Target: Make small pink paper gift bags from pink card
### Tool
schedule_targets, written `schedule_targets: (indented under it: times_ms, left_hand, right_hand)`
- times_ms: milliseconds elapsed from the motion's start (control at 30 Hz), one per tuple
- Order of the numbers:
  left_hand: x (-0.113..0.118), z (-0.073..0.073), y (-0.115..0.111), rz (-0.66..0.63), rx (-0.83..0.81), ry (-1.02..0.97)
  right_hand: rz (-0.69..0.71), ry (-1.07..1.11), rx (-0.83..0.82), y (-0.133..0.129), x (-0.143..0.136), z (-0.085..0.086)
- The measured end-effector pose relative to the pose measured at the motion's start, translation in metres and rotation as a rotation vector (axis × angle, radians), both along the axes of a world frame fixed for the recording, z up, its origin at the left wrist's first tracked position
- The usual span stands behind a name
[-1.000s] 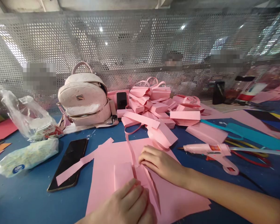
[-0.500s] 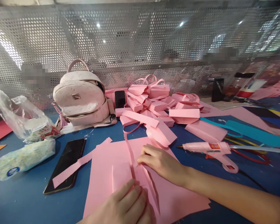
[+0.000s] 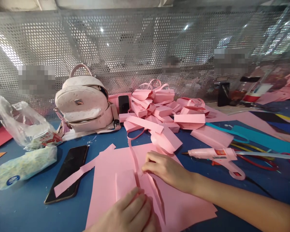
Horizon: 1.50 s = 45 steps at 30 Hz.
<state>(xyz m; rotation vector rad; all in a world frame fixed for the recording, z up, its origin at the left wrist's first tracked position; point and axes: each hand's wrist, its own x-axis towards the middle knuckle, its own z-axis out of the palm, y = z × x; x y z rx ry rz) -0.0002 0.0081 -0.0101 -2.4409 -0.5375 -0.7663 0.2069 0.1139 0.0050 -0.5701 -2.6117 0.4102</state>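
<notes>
Under both hands lie pink paper sheets (image 3: 106,193). My left hand (image 3: 132,209), at the bottom middle, has its fingers curled down on a folded pink paper piece (image 3: 125,182). My right hand (image 3: 159,166) pinches the edge of that paper work just above and to the right, its thumb and forefinger together. A narrow pink paper strip (image 3: 133,154) curves from the pile down to the right fingertips. Right of the left hand, a long slit-like folded edge (image 3: 157,196) stands up a little. The paper under my left fingers is hidden.
Pink folded paper boxes (image 3: 157,106) are heaped at the back. A pink glue gun (image 3: 215,154) with its cord lies right of my right hand. At left are a black phone (image 3: 70,170), a tissue pack (image 3: 26,166) and a pale backpack (image 3: 84,103). Behind stands a perforated metal screen (image 3: 135,42).
The view has tilted up slightly, so the scene sits a little lower. Both hands keep nearly the same hold on the pink paper.
</notes>
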Motion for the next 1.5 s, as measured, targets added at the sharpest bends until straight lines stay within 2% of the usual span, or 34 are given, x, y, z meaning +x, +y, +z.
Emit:
schedule_targets:
  times_ms: [467,767,1033,1167,1233,1300,1333,1367,1433,1500]
  left_hand:
    - [0.001,0.003,0.0,-0.009,-0.003,0.008]
    - [0.004,-0.001,0.003,0.01,0.036,-0.059]
    - [0.004,0.004,-0.001,0.03,0.002,-0.051]
    - [-0.003,0.02,0.002,0.057,-0.05,-0.142]
    - [-0.01,0.037,0.004,0.068,-0.113,-0.198]
    - [-0.02,0.057,0.004,0.084,-0.237,-0.113]
    - [-0.025,0.066,0.003,0.185,-0.331,-0.047]
    - [-0.029,0.074,0.001,0.233,-0.339,-0.024]
    - [-0.036,0.081,-0.003,0.27,-0.325,0.017]
    - [-0.039,0.077,-0.005,0.274,-0.35,0.061]
  right_hand:
    - [0.071,0.014,0.003,0.003,0.002,0.001]
    - [-0.021,0.077,-0.062,0.003,0.002,0.007]
    - [0.027,0.036,-0.005,0.002,0.003,0.005]
    - [-0.036,0.052,-0.01,0.003,0.003,0.004]
    - [-0.074,0.066,-0.01,0.005,0.004,0.003]
    - [-0.117,0.081,-0.008,0.007,0.004,0.001]
    - [-0.139,0.088,-0.007,0.007,0.004,0.0]
    - [-0.158,0.095,-0.004,0.008,0.003,-0.001]
    - [-0.181,0.103,0.006,0.008,0.003,-0.002]
    - [-0.182,0.109,0.026,0.008,0.003,-0.002]
